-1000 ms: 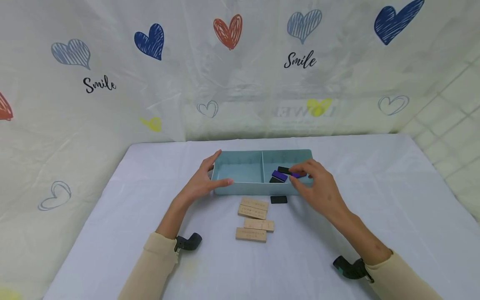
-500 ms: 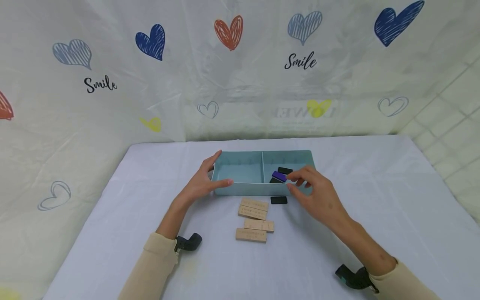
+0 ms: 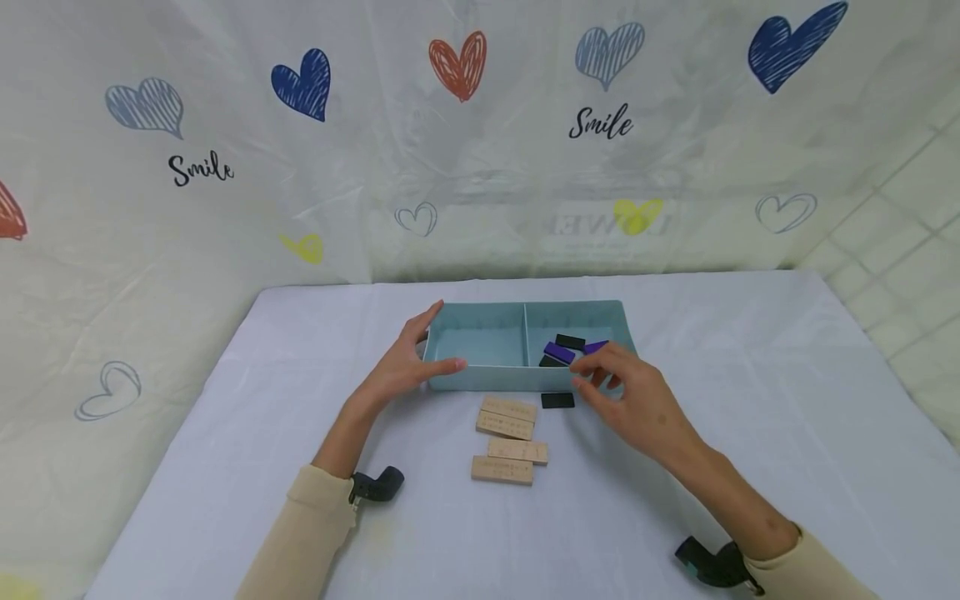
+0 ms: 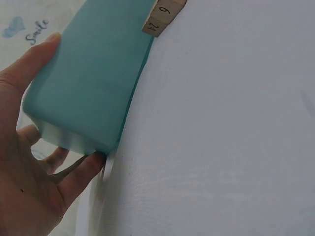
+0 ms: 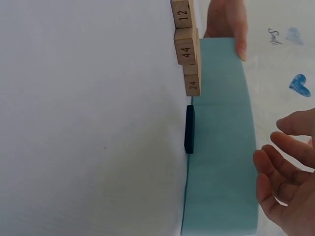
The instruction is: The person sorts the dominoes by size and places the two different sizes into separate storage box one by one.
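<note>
My left hand grips the left end of a pale blue-green divided box. Its thumb lies over the front wall, and its fingers are spread along the end wall in the left wrist view. My right hand hovers at the box's front wall, right of the divider. Its fingers are loosely bent and a gap shows between thumb and forefinger; I see nothing held. Inside the right compartment lie a purple block, a black block, another black block and a second purple block, partly hidden by my fingers.
Several numbered wooden blocks lie on the white tablecloth before the box. A single black block lies against the foot of its front wall. Behind the table hangs a sheet printed with hearts.
My right hand has drawn back slightly toward the front, away from the second purple block, which shows again in the compartment. My left hand and the box stay still.
</note>
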`<action>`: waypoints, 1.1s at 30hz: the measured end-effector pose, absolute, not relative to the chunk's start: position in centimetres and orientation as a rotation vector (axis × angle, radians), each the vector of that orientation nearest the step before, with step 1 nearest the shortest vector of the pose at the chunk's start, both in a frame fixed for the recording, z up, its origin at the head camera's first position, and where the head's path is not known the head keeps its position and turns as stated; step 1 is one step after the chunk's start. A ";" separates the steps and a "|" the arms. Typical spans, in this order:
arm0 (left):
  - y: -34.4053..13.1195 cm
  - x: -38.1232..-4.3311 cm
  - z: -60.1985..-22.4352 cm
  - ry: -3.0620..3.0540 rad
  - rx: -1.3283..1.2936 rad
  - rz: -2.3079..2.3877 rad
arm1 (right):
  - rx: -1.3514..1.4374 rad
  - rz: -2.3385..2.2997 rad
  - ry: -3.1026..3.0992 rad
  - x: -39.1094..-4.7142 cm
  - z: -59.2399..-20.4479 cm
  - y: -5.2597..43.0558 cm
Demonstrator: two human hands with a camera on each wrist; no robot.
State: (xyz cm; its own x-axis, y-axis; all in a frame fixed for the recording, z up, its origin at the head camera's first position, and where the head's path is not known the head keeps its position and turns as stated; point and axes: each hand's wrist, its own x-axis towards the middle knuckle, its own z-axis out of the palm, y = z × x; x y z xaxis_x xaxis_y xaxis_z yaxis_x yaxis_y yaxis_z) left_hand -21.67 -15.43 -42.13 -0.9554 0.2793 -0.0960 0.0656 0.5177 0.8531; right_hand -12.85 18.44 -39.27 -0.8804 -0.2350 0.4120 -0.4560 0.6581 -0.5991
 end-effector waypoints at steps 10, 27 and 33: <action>-15.4 -21.3 -42.4 2.535 0.287 1.399 | 0.540 1.045 -2.667 -12.3 -39.5 18.4; -15.4 -21.4 -42.1 2.542 0.269 1.403 | 0.702 1.064 -2.777 -12.1 -39.9 18.8; -15.4 -21.5 -42.0 2.544 0.286 1.407 | 0.693 1.056 -2.864 -11.9 -39.7 19.1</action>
